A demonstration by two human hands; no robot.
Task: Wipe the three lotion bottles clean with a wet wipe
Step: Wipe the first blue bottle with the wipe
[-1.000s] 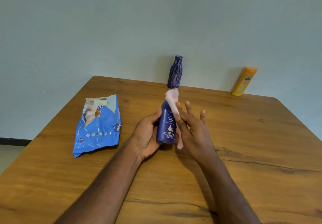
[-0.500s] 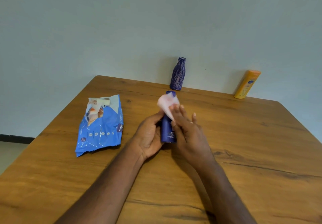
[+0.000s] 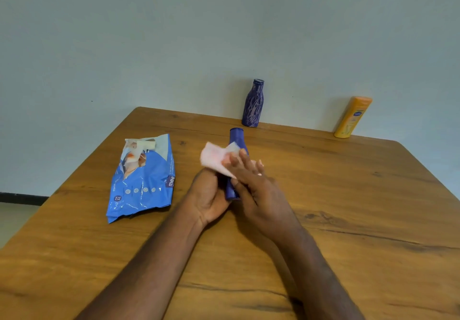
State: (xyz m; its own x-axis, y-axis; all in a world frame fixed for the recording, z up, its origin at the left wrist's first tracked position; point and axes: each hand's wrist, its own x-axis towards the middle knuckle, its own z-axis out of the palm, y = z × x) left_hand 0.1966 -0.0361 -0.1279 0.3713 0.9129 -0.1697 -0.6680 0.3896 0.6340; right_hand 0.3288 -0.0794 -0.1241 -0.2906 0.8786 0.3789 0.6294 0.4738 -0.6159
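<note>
A dark blue lotion bottle (image 3: 236,138) is tilted away from me over the table's middle. My left hand (image 3: 206,199) grips its lower part. My right hand (image 3: 251,185) lies over the bottle's side with fairly straight fingers, pressing a pale pink wet wipe (image 3: 216,158) against it; the wipe sticks out to the left. The bottle's label is hidden by my hands. A purple patterned bottle (image 3: 253,104) stands upright at the table's far edge. An orange-yellow lotion bottle (image 3: 353,117) leans against the wall at the far right.
A blue wet-wipe pack (image 3: 142,180) lies on the wooden table (image 3: 348,207) to the left of my hands, its flap open at the top. A pale wall rises just behind the table's far edge.
The blue bottle has tipped further away from me and lower. My right hand has slid the wipe across the bottle, and the wipe now spreads out to the left.
</note>
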